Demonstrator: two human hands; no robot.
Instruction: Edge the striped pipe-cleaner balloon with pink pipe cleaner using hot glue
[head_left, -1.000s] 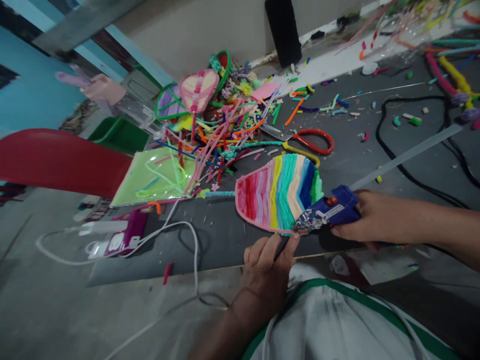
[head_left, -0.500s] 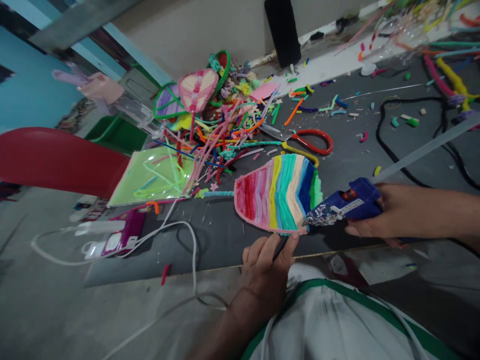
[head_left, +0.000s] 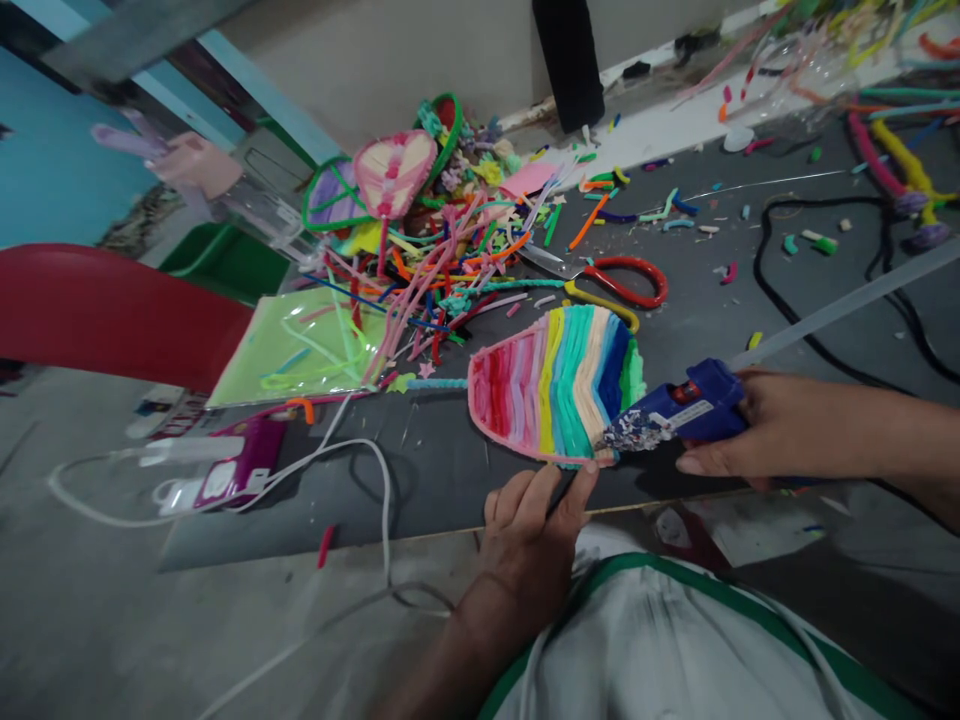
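Observation:
A striped pipe-cleaner piece [head_left: 555, 385] with a pink edge lies on the dark table, its light-blue stem [head_left: 439, 384] pointing left. My left hand [head_left: 536, 530] grips its near edge with thumb and fingers, around a small dark gap. My right hand [head_left: 780, 425] is closed around a blue glue gun [head_left: 701, 400], whose foil-wrapped tip touches or hovers just over the cream and blue stripes near the lower edge. From the back of the gun a long translucent glue stick [head_left: 855, 305] sticks out.
Red- and yellow-handled scissors [head_left: 626, 282] lie behind the piece. A heap of pipe cleaners [head_left: 450, 260] and a green packet [head_left: 300, 345] are at left. White cable [head_left: 388, 500] crosses the front edge; black cord [head_left: 765, 230] curls at right. A red chair [head_left: 112, 315] stands left.
The glue gun in my right hand has shifted slightly left along the lower edge of the piece. My left hand stays in place; the view has moved a little.

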